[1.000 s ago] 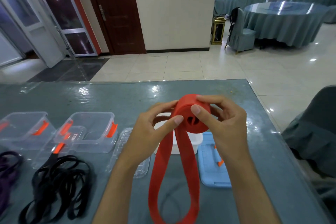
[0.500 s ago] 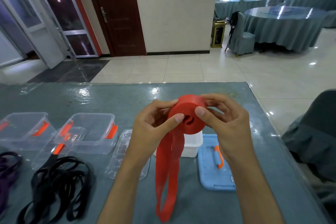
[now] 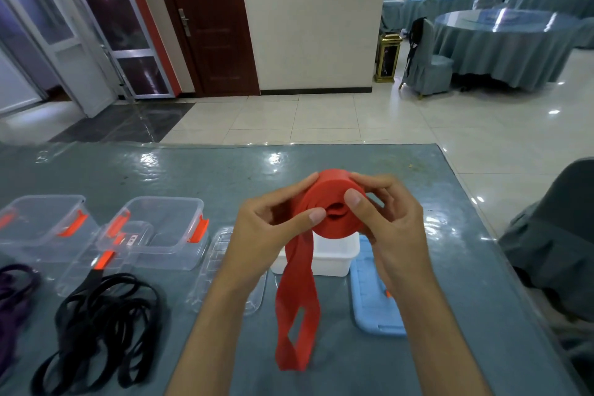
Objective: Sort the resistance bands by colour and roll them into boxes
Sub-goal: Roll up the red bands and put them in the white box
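At the centre of the frame both hands hold the red band, most of it already wound into a thick coil above the worktop. The left hand pinches the coil's left side, thumb on its face; the right hand cups the right side with its thumb pressed near the core. A loose tail hangs down from the coil, twisted once near its lower end, which seems to touch the worktop.

The risk I see is the coil springing open: if either thumb eases off, the layers could unwind. The twist in the tail may also wind in crooked and leave the roll too bulky for the white box just behind it. The black bands lie unrolled at lower left, before two clear boxes.
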`<state>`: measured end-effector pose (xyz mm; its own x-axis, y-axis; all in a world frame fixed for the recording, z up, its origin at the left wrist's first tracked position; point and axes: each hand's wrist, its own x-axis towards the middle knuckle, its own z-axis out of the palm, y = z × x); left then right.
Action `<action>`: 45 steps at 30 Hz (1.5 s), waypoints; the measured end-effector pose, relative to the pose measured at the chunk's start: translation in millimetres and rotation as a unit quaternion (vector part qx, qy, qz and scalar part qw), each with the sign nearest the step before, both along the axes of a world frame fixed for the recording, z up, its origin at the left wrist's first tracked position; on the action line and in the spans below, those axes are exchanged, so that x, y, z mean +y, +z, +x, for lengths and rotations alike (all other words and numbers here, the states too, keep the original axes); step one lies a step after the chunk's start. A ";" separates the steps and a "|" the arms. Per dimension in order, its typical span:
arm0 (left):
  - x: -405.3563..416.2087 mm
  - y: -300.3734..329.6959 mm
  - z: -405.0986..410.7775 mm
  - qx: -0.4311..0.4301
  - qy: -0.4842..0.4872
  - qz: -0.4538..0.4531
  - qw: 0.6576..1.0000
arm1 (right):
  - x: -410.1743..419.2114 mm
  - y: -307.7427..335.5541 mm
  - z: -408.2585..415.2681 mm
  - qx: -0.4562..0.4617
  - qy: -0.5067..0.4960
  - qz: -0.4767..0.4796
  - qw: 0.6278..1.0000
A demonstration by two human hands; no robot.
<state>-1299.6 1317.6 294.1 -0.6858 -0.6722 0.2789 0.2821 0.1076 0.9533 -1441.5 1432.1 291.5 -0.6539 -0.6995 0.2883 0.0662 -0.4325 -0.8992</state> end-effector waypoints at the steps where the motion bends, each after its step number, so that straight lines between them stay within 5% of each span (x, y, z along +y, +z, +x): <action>1: -0.3 -0.1 -0.6 -0.002 0.015 -0.010 1.000 | -0.5 -0.6 -1.9 -0.012 0.010 0.007 1.000; 5: 5.8 -2.0 -5.5 0.006 0.095 -0.006 0.995 | -1.6 -0.2 -14.0 -0.002 0.025 0.023 0.999; 13: 6.7 -2.7 -8.6 0.016 0.073 -0.016 0.997 | 11.9 2.7 -33.5 0.100 0.108 0.053 0.988; 17: 12.0 -7.5 -13.4 0.016 0.059 -0.027 0.998 | 14.0 5.7 -29.2 0.123 0.036 0.032 0.991; 39: -4.0 -11.9 4.3 0.007 0.100 -0.050 0.994 | 0.7 -4.2 -15.7 0.081 0.030 0.055 0.995; 45: -2.5 -9.9 4.5 -0.006 0.055 -0.049 0.997 | 3.7 -1.8 -12.0 0.075 0.023 -0.002 0.997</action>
<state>-1295.1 1315.2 284.2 -0.6127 -0.7139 0.3392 0.2529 0.2295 0.9399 -1453.5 1435.9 289.7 -0.5712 -0.7257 0.3836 -0.0486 -0.4365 -0.8984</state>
